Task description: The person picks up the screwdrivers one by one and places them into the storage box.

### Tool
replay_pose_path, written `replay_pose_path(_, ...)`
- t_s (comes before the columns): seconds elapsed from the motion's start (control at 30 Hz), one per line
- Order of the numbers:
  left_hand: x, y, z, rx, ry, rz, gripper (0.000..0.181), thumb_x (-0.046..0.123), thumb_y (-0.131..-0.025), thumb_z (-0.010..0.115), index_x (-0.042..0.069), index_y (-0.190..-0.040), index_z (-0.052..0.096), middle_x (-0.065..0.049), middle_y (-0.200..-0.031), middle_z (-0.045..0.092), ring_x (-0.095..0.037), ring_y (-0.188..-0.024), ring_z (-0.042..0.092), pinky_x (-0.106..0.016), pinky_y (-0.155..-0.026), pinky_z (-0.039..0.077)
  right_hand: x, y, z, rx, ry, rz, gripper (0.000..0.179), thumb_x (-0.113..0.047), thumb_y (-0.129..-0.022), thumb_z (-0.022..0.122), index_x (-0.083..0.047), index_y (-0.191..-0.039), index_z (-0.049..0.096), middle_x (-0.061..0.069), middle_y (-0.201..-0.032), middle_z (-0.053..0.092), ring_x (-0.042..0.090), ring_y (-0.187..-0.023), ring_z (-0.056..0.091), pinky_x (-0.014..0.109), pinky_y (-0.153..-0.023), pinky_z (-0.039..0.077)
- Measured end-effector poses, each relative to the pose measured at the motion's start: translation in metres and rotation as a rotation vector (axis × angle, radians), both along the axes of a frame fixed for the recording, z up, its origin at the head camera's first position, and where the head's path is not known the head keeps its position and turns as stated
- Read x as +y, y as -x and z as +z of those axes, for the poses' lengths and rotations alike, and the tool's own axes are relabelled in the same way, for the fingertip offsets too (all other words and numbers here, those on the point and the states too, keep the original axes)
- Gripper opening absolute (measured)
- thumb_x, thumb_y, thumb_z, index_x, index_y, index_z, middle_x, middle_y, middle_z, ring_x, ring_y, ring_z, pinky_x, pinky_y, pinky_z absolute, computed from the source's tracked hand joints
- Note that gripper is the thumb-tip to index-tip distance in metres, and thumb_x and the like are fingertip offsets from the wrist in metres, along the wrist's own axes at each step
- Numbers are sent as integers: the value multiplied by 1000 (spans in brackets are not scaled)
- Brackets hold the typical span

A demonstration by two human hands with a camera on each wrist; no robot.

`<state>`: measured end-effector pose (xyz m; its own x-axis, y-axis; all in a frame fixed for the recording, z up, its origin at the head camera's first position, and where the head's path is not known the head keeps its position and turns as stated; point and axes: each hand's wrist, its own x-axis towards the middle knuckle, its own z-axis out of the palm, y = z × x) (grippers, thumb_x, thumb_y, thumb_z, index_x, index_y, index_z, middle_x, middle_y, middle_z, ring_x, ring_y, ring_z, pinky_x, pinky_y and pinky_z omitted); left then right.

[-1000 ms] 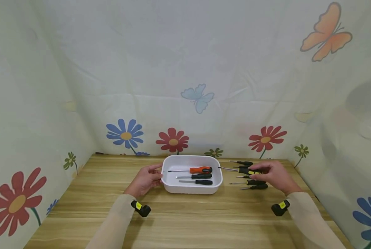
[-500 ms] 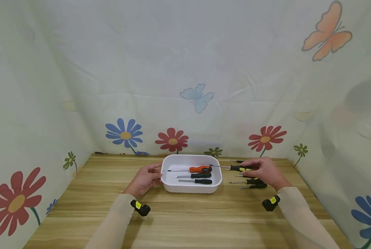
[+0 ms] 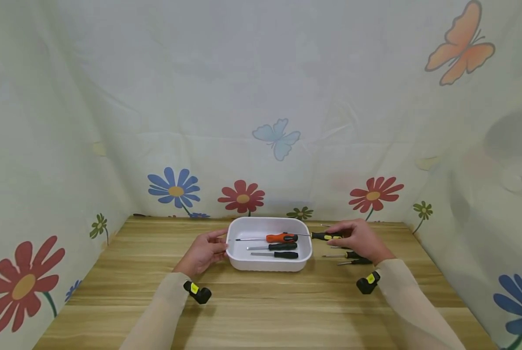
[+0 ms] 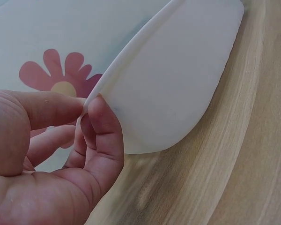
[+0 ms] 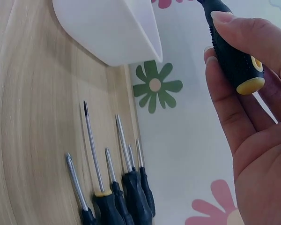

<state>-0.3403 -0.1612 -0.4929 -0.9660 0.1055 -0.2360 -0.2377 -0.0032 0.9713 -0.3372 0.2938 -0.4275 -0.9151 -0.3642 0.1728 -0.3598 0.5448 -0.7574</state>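
My left hand (image 3: 205, 253) pinches the left rim of a white tub (image 3: 261, 266); the left wrist view shows thumb and fingers (image 4: 103, 126) meeting on the rim. Inside the tub lie an orange-and-black screwdriver (image 3: 280, 238) and two black ones, the upper black screwdriver (image 3: 283, 247) and the lower black screwdriver (image 3: 286, 255). My right hand (image 3: 358, 239) holds a black-and-yellow screwdriver (image 5: 234, 51) by its handle, raised above the table. Its shaft points left and overlaps the tub's right rim in the head view.
Several screwdrivers (image 5: 107, 206) lie side by side on the wooden table (image 3: 261, 311), right of the tub and partly under my right hand. A white cloth with printed flowers and butterflies (image 3: 278, 138) stands behind and on both sides.
My right hand has moved left with the black-and-yellow screwdriver, away from the other screwdrivers and up to the tub's right rim. My left hand has stayed at the tub.
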Motion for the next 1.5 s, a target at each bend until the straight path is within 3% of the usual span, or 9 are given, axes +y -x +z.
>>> replay_pose_path(0.5, -1, 1, 0, -7, -11, 0, 58, -5, -96, 63, 10, -151, 52, -26, -124, 57, -21, -84, 65, -34, -82, 61, -35, 6, -15, -51, 45, 31, 27, -22, -81, 88, -19, -108, 82, 4, -107, 78, 18, -84, 65, 25, -71, 56)
replay_pose_path(1.0, 1, -1, 0, -9, -9, 17, 58, -5, -96, 64, 12, -150, 53, -24, -123, 58, -22, -84, 65, -36, -84, 61, -60, 8, -37, -25, 35, 43, 28, -26, -79, 89, -20, -106, 83, 2, -105, 78, 14, -79, 58, 23, -65, 50)
replay_pose_path(1.27, 1, -1, 1, -7, -7, 15, 57, -4, -97, 62, 13, -151, 52, -26, -127, 56, -22, -86, 65, -37, -87, 61, -72, 9, -37, 19, 17, 85, 26, -25, -80, 88, -16, -105, 83, 0, -99, 79, 11, -70, 54, 22, -59, 47)
replay_pose_path(1.5, 0, 1, -2, -6, -5, 12, 57, -4, -97, 63, 13, -150, 53, -25, -126, 56, -23, -86, 65, -37, -86, 61, -82, 8, -37, 20, -27, 86, 23, -25, -79, 89, -19, -101, 84, 1, -101, 79, 12, -76, 60, 23, -65, 52)
